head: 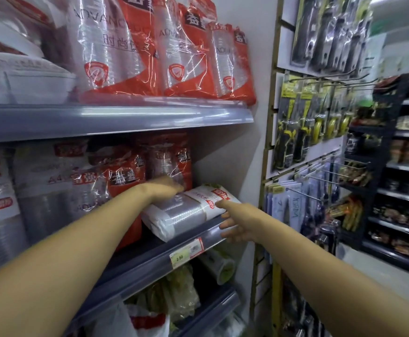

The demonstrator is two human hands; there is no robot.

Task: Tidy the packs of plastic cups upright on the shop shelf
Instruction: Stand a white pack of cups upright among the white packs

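A white and clear pack of plastic cups [189, 210] lies on its side at the right end of the middle shelf [150, 259]. My left hand [167, 188] rests on top of its far end, fingers curled over it. My right hand [232, 222] is at the pack's right side near the shelf edge, fingers spread and touching or almost touching the wrap. Red packs of cups [125, 176] stand upright just left of and behind the lying pack. More red packs [150, 49] stand upright on the top shelf.
White lidded packs [1, 190] stand at the middle shelf's left. A price tag [185, 254] marks the shelf rail. Wrapped goods [174, 293] fill the lower shelf. A white wall closes the shelf's right end, and hooks with hanging tools [320, 122] stick out beyond it.
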